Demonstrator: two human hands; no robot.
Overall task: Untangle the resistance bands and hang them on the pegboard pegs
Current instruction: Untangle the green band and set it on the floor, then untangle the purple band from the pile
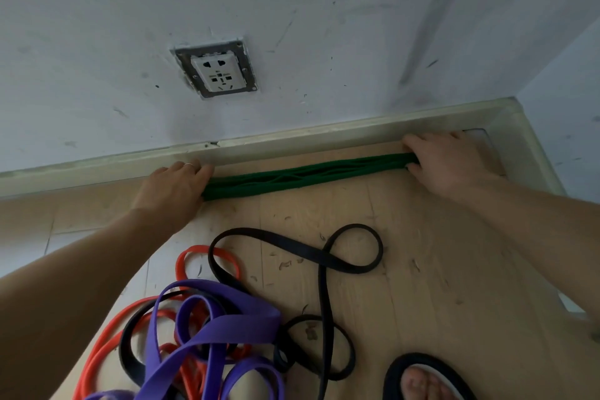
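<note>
My left hand [172, 185] and right hand [448, 162] apparently grip the green band [302, 177] along the floor's [438, 253] far edge; the tangled bands [207, 328] remain, none hung.

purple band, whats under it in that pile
Under the purple band lie loops of the orange band and the black band, on the wooden floor. How they cross beneath it is covered.
</note>
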